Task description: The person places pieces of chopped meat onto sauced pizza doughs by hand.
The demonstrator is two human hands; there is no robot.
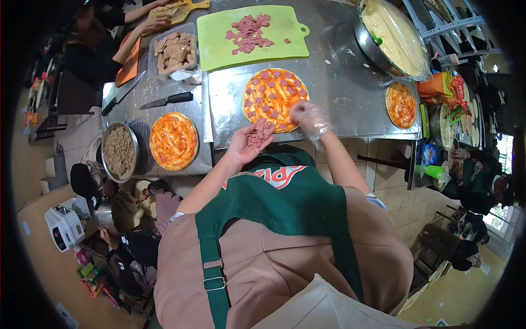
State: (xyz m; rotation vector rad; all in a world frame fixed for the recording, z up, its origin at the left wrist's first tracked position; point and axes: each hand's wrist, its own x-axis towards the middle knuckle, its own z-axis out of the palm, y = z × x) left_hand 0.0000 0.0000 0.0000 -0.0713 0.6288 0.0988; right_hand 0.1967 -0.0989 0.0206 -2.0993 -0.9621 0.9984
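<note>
A round pizza (268,112) spread with red sauce and scattered with pink meat squares lies on the metal table in front of me. My left hand (239,149), bare, is cupped palm up at the pizza's lower left edge and holds a pile of diced pink meat (259,135). Over the lower right edge is my right hand (311,119) in a clear plastic glove. Its fingers are drawn together, and what they hold, if anything, is hidden. Beyond the pizza, more diced meat (251,28) lies on a light green cutting board (216,52).
Two sauced pizzas (173,141) (401,105) lie left and right. On the left are a bowl of brown crumbly filling (119,151), two knives (167,101) and a tub of sliced meat (174,53). A dough bowl (394,38) stands back right. A co-worker's hands (154,23) are at back left.
</note>
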